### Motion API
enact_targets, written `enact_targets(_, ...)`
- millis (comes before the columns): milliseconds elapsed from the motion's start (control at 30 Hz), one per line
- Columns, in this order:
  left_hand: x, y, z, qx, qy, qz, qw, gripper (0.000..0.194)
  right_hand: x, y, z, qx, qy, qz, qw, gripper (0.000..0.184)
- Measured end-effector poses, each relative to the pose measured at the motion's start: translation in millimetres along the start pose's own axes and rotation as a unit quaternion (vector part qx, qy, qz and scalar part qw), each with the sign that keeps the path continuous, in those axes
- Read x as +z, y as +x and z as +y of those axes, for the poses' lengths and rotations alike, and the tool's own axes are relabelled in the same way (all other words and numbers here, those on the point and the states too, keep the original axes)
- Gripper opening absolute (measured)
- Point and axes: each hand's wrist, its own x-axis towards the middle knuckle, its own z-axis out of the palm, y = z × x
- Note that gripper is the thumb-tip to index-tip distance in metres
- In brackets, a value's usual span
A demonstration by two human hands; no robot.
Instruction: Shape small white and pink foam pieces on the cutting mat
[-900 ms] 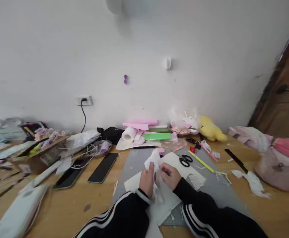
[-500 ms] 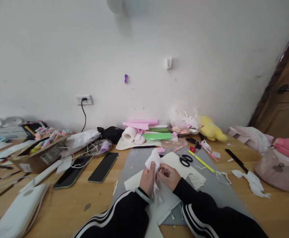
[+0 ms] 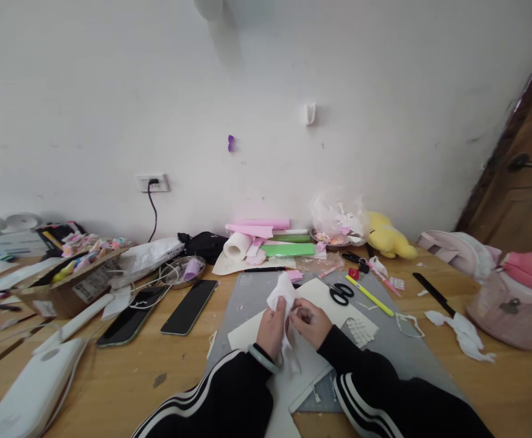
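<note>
Clock read about the cloth, 12 towards the wall.

Item: white cloth (image 3: 283, 288), one, bunched, held up over pale paper (image 3: 323, 293) on a grey mat (image 3: 244, 298), on the worktop (image 3: 133, 384).

Left hand (image 3: 273, 328), at 7 o'clock: thumb and fingers pinching the cloth upright.

Right hand (image 3: 310, 322), at 4 o'clock: fingertips drawn together at the cloth's edge; whether on cloth or something finer, we cannot tell.

Nearby: scissors (image 3: 341, 292) at 3 o'clock, lying untouched; bumpy white piece (image 3: 361, 332) at 4; yellow pen (image 3: 370, 295) at 3; white scrap (image 3: 465, 338) at 3, well apart; white roll (image 3: 237, 247) at 11; phone (image 3: 189, 308) at 9.

Condition: we judge the handwork under way, not finished. Done: cloth gathered and gripped. Left: the close fingerwork at its edge, then release; how much remains, we cannot tell
</note>
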Motion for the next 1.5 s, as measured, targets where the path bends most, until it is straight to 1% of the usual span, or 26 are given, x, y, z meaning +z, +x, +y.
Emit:
enact_targets(100, 0.3, 0, -1, -0.003, 0.003, -0.011, 1.000, 0.044, -1, 0, 0, -0.006, -0.005, -0.001, 1.000, 0.004)
enact_targets(267, -1.0, 3, -7, -0.030, -0.002, 0.006, 1.000, 0.047, -3, 0, 1, 0.008, -0.042, 0.023, 0.999, 0.005)
enact_targets(333, -0.9, 3, -8, -0.038, -0.006, 0.009, 0.999, 0.049, -3, 0, 1, 0.012, -0.044, 0.024, 0.999, 0.005)
enact_targets(433, -0.2, 1, -4, -0.021, -0.019, 0.005, 1.000, 0.046, -3, 0, -1, 0.027, -0.032, 0.018, 0.999, 0.002)
enact_targets(500, 0.1, 0, 0, -0.006, -0.016, -0.003, 1.000, 0.044, -2, 0, -2, 0.031, -0.014, 0.008, 0.999, 0.007)
enact_targets(600, 0.1, -1, 3, 0.001, 0.000, -0.005, 1.000, 0.043, -2, -1, -4, 0.016, 0.008, -0.001, 1.000, 0.007)
enact_targets(733, -0.2, -1, 1, 0.001, 0.006, 0.004, 1.000, 0.042, -3, 0, -5, -0.002, -0.005, -0.002, 1.000, 0.006)
enact_targets(867, -0.2, -1, -2, 0.013, -0.003, 0.003, 1.000, 0.041, -3, 0, -4, -0.007, -0.014, -0.005, 1.000, 0.008)
enact_targets(1133, 0.5, 0, -5, 0.014, -0.003, 0.003, 1.000, 0.044, -4, 1, -1, -0.007, -0.091, 0.006, 0.996, 0.009)
enact_targets(1267, 0.5, -1, -1, -0.021, -0.018, 0.022, 0.999, 0.049, -11, 3, 2, 0.006, -0.148, 0.047, 0.988, 0.006)
enact_targets(1367, 0.2, -2, 2, -0.032, -0.021, 0.027, 0.999, 0.051, -12, 3, 0, 0.015, -0.114, 0.062, 0.991, 0.005)
enact_targets(1433, 0.1, -2, 3, -0.020, -0.013, 0.023, 0.999, 0.051, -10, 2, -3, 0.016, -0.057, 0.045, 0.997, 0.005)
enact_targets(1500, 0.2, -2, 2, -0.004, -0.007, 0.017, 1.000, 0.049, -6, 1, -5, 0.023, 0.004, 0.011, 1.000, 0.005)
